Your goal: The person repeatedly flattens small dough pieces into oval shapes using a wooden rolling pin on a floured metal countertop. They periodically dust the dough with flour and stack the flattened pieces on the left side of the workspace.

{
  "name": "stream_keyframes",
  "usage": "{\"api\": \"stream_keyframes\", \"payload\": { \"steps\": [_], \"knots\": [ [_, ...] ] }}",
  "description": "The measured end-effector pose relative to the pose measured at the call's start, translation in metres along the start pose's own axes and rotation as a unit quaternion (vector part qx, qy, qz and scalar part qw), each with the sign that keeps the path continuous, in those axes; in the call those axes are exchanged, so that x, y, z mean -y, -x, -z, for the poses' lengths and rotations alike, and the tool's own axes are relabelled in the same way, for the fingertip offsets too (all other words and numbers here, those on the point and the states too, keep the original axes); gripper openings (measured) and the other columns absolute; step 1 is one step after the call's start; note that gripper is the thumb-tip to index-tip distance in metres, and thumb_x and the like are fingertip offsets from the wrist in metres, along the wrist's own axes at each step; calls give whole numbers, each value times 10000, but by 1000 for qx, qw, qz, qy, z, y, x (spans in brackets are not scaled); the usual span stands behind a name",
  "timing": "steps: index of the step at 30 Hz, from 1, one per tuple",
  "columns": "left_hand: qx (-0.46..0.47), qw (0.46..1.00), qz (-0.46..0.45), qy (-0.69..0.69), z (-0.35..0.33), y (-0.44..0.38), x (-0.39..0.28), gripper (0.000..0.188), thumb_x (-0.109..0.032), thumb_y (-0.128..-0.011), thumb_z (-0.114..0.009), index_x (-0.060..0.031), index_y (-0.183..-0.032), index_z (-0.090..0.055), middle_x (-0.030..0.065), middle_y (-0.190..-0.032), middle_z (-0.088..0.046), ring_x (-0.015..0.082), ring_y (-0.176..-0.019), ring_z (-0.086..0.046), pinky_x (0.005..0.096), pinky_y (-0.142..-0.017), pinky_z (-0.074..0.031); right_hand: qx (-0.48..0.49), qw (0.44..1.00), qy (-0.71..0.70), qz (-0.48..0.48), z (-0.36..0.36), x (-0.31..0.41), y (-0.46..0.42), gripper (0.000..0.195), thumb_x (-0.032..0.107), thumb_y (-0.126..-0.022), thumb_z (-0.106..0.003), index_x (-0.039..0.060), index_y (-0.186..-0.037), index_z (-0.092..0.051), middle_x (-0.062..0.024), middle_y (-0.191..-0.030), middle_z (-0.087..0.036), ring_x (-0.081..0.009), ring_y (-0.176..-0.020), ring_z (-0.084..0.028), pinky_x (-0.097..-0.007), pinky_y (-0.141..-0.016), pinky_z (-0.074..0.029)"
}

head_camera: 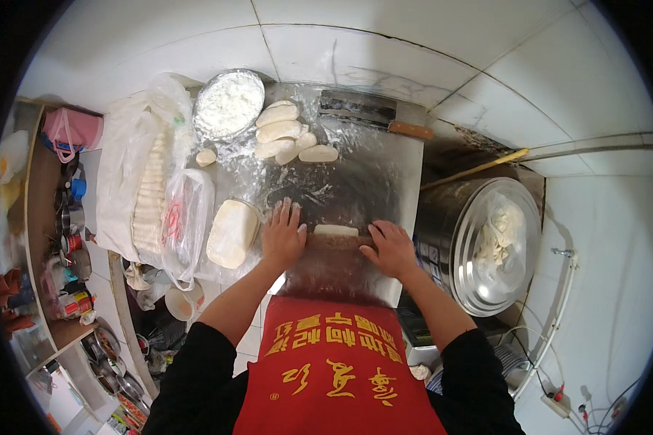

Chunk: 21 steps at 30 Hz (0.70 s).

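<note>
A short wooden rolling pin lies crosswise on the floured metal worktop, against the near edge of a small piece of dough. My left hand is at the pin's left end, palm down, fingers extended. My right hand rests at its right end, fingers slightly bent. The ends of the pin are hidden by the hands. Several oval dough pieces lie in a group farther back, beside a bowl of flour. Left of my left hand sits a large dough block, with a small dough ball behind it.
A cleaver with a wooden handle lies at the back near the tiled wall. Cloth and plastic partly cover a row of dough strips at left, next to a plastic bag. A large metal pot stands at right.
</note>
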State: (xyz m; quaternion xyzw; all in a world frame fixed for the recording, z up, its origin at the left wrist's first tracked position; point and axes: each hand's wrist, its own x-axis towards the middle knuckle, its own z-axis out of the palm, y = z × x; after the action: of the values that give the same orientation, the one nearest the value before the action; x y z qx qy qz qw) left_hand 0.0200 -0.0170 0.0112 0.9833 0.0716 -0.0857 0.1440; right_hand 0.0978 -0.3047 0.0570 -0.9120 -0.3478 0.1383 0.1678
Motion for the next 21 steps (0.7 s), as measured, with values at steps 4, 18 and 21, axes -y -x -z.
{"api": "stream_keyframes", "payload": {
  "steps": [4, 18, 21],
  "knots": [
    [18, 1000, 5, -1, 4, -5, -4, 618, -323, -901, -540, -68, -1455, -437, 199, -1570, -314, 395, -1454, -281, 550, -1166, -247, 9, 999, 36, -34, -14, 2, -1, 637, 446, -936, -557, 0, -1388, -502, -171, -1489, -432, -337, -1392, -392, -499, -1133, -318],
    [-41, 993, 27, 109, 11, -87, 8, 639, -304, -864, -603, 0, -1405, -450, 251, -1446, -420, 439, -1338, -388, 565, -1153, -261, -27, 995, 98, -8, -7, -53, -101, 615, 347, -944, -514, -27, -1428, -449, -197, -1524, -390, -356, -1409, -368, -535, -1154, -265],
    [-72, 996, -53, 18, -28, -3, 8, 720, -389, -879, -594, -29, -1473, -405, 257, -1536, -338, 427, -1412, -334, 558, -1169, -239, -33, 994, 99, -25, -23, -23, -39, 594, 328, -937, -529, -43, -1397, -472, -208, -1510, -406, -359, -1398, -384, -541, -1142, -277]
  ]
}}
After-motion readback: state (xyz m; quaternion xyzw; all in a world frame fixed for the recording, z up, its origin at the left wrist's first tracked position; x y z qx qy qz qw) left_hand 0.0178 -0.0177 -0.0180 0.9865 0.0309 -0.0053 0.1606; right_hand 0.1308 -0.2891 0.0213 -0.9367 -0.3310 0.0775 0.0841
